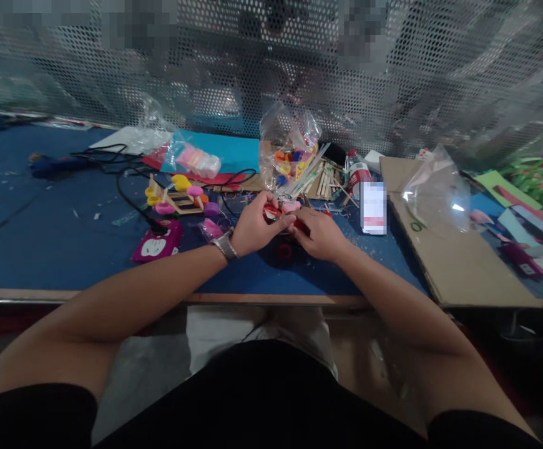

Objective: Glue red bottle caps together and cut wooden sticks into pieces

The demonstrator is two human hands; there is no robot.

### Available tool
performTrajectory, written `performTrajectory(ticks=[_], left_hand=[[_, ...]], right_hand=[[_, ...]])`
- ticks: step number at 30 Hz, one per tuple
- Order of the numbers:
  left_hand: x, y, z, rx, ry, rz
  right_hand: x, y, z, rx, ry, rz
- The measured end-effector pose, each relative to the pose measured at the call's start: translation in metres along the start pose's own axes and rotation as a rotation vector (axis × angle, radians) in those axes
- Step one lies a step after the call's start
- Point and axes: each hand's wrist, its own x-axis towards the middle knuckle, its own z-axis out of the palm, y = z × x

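Because the desk (42, 231) is crowded around the work, a broad sweep of either arm could knock something aside. The left forearm (168, 282) passes just beside a purple box (156, 242), so an outward swing might shove it. Loose wooden sticks (330, 181) lie beyond the right hand (319, 234) and could scatter if its knuckles pushed forward. The red piece (271, 213) could slip or bend under uneven pressure, being small and partly hidden.

Both forearms slant in from the sides, wrists low, bringing the hands together near the desk's front edge, above a dark round object (284, 254). The left hand (258, 226) has its fingers almost closed around the red piece; the right hand's fingers curl inward beside it, and I cannot tell what they grasp.
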Motion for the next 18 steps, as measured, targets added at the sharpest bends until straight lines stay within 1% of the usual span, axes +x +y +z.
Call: performTrajectory(ticks=[10,18], left_hand=[[0.0014,0.0050,-0.0003,-0.017,0.042,-0.023],[0.0014,0.0052,0.0012,-0.023,0.036,-0.051]], right_hand=[[-0.0003,0.0017,-0.0010,-0.023,-0.009,-0.027],[-0.0006,0.0019,0.0011,-0.054,-0.024,-0.009]])
